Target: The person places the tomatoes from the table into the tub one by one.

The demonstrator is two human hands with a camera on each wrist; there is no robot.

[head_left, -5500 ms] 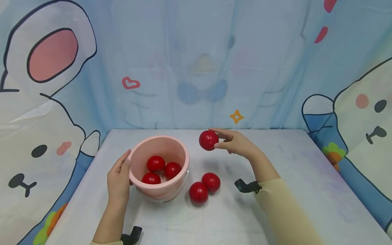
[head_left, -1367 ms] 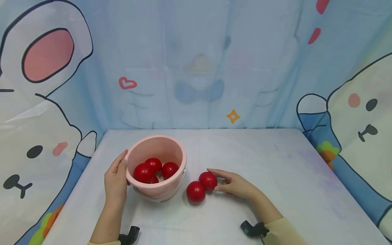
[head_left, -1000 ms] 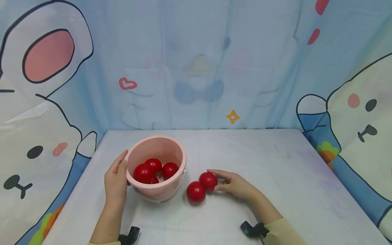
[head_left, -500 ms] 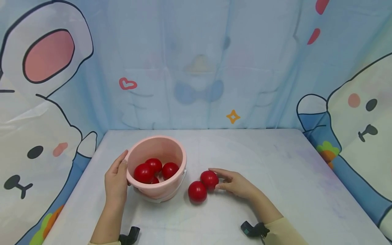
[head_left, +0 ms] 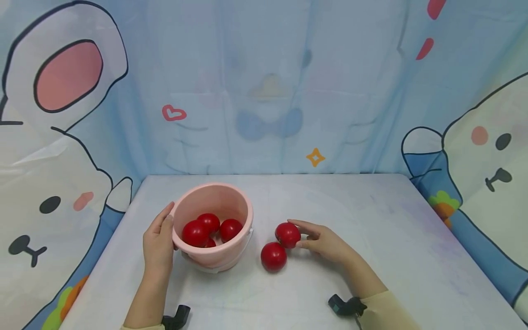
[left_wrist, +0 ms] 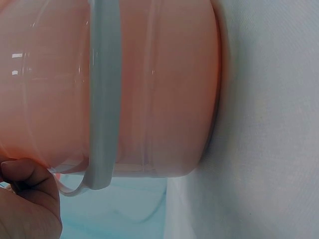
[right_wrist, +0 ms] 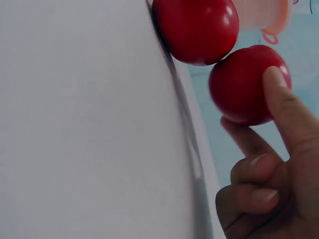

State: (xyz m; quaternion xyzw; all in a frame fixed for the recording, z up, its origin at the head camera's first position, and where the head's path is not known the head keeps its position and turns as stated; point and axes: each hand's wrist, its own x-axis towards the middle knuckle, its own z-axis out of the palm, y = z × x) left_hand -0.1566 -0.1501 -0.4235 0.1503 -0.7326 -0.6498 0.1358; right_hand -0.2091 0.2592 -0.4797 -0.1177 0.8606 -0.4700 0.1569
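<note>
A pink bucket (head_left: 212, 220) with a pale handle (left_wrist: 104, 99) stands upright on the table at left of centre. Several glossy red balls (head_left: 195, 233) lie inside it. My left hand (head_left: 158, 240) holds the bucket's left side at the rim; in the left wrist view its fingers are partly cut off. To the bucket's right, my right hand (head_left: 326, 243) pinches a red ball (right_wrist: 244, 87) between thumb and fingers, slightly raised off the table. That ball touches a second red ball (head_left: 273, 256), which rests on the table in front of it.
The white table (head_left: 350, 206) reaches back to a light blue curtain (head_left: 268, 137) printed with cartoon rabbits. A black wrist camera (head_left: 346, 305) sits on the right wrist, another black camera (head_left: 176, 317) on the left.
Earlier the right hand held another ball beside the bucket; the bucket now contains one more. Lately the right hand has lifted its present ball slightly and shifted right; the other ball also shifted right.
</note>
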